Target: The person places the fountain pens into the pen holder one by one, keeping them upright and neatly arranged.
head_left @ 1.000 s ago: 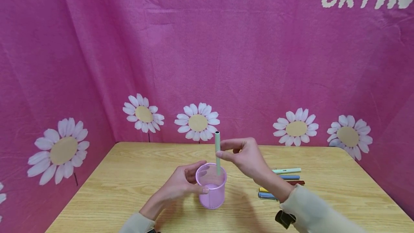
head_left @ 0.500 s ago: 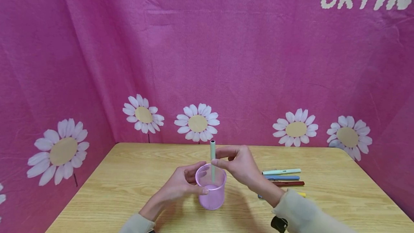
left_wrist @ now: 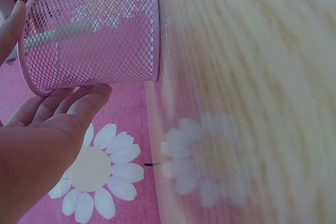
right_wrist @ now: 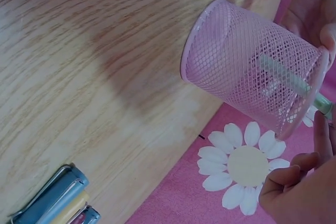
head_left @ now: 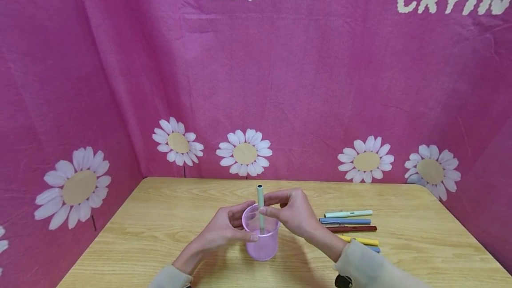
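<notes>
The left hand (head_left: 219, 231) gripped the cup (head_left: 265, 249) from the side; the right hand (head_left: 295, 213) pinched the green pen (head_left: 261, 198). Between the hands, right hand nearer, the green pen stood nearly upright, its lower end inside the cup, short of the base.

Head camera high, facing forward-down; 2 wrist cameras low, close, sharing mesh cup (left_wrist: 118, 51).
</notes>
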### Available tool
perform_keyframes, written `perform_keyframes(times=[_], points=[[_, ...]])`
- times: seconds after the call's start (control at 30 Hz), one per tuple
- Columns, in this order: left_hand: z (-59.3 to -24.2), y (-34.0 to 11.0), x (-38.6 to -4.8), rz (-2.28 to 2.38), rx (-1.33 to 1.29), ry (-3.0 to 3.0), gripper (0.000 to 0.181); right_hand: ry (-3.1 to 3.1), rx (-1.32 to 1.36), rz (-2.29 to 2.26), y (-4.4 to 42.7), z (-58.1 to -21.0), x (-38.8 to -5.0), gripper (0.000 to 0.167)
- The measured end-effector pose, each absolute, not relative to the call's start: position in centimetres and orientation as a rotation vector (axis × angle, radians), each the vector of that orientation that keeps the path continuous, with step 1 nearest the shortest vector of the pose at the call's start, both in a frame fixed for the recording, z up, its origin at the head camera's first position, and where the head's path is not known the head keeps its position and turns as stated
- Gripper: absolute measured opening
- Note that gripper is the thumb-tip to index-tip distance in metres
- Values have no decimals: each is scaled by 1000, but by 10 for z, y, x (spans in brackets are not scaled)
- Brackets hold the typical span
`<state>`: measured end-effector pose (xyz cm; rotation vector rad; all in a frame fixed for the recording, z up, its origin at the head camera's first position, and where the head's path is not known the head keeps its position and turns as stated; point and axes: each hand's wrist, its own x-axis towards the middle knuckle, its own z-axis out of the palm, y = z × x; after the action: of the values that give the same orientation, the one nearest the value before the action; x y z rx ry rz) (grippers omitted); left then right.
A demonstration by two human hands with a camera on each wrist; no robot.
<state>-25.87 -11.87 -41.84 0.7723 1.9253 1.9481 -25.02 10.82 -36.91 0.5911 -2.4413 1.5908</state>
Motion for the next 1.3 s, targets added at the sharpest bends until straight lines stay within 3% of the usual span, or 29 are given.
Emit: perform_keyframes(times=[0.6, 1.3], points=[[-416, -117, -259, 1933, 819, 1947, 77, -2493, 628, 1570, 105, -376, -251, 17], [-418, -119, -257, 1933, 760, 1966, 88, -2552, 660, 1391, 106, -380, -252, 16]])
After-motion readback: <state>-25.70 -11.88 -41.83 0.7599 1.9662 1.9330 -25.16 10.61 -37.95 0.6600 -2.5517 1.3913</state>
